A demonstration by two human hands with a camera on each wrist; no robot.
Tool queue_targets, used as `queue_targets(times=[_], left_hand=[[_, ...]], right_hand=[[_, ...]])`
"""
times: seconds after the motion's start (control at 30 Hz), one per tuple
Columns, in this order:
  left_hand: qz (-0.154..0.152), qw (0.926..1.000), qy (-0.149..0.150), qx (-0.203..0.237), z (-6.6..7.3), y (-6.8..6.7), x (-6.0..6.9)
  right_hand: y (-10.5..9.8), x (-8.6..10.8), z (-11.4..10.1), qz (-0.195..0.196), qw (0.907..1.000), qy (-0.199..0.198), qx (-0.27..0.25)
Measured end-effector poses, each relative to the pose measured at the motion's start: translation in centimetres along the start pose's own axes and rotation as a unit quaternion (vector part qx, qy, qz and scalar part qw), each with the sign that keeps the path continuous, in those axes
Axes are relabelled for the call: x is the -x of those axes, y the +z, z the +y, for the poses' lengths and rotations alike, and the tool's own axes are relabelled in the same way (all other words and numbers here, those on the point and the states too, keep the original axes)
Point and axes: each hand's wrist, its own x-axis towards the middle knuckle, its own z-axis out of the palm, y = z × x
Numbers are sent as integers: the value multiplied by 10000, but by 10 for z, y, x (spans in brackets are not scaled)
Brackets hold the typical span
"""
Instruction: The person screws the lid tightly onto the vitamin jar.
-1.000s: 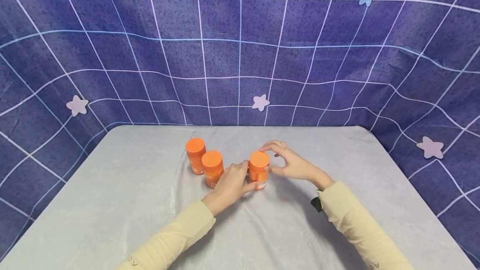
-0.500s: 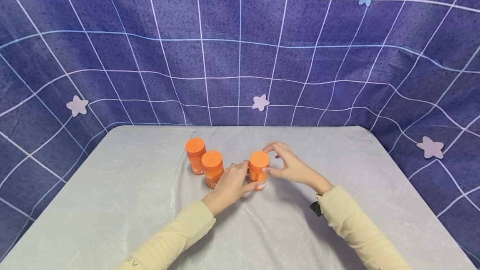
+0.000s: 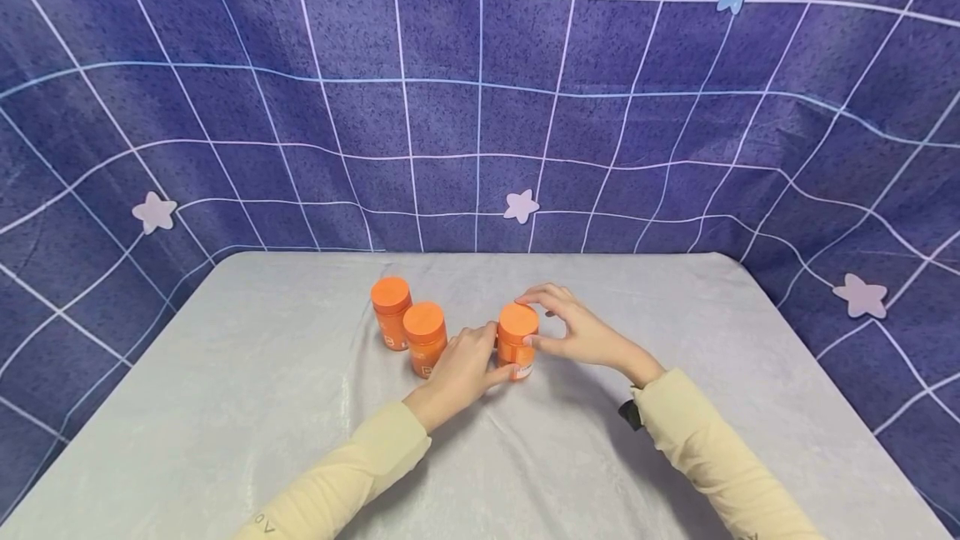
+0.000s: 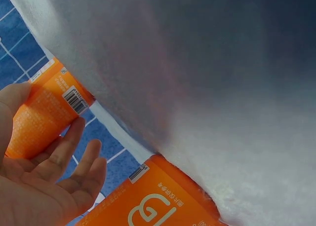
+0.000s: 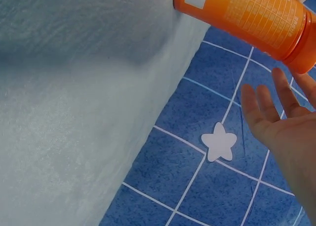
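Note:
My left hand (image 3: 465, 365) grips the body of an orange bottle (image 3: 513, 361) standing upright on the table, thumb in front and fingers behind. On that bottle's orange lid (image 3: 518, 319) my right hand (image 3: 581, 332) has its thumb at the near side and its index finger at the far side, pinching it. Printed text and a barcode show on the gripped bottle (image 4: 44, 112) in the left wrist view. The right wrist view has the lid (image 5: 302, 50) against the fingertips, with the thumb mostly hidden. The other fingers of the right hand (image 5: 286, 129) stay off the bottle.
Two more lidded orange bottles stand just left of the left hand: a nearer bottle (image 3: 425, 340) and a farther bottle (image 3: 391, 315). A pale grey cloth covers the table (image 3: 262, 407). Behind it hangs a blue gridded curtain (image 3: 450, 115) with stars.
The right hand's index finger drew back from the lid toward the right, then came back onto it. Its thumb has shifted slightly left along the lid. The left hand and bottles stay put.

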Motion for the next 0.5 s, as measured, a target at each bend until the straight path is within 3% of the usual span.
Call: queue_targets(times=[0.5], left_hand=[[117,9996,-15,-267,5,0,1]], right_hand=[[5,0,1,310,9993,165,163]])
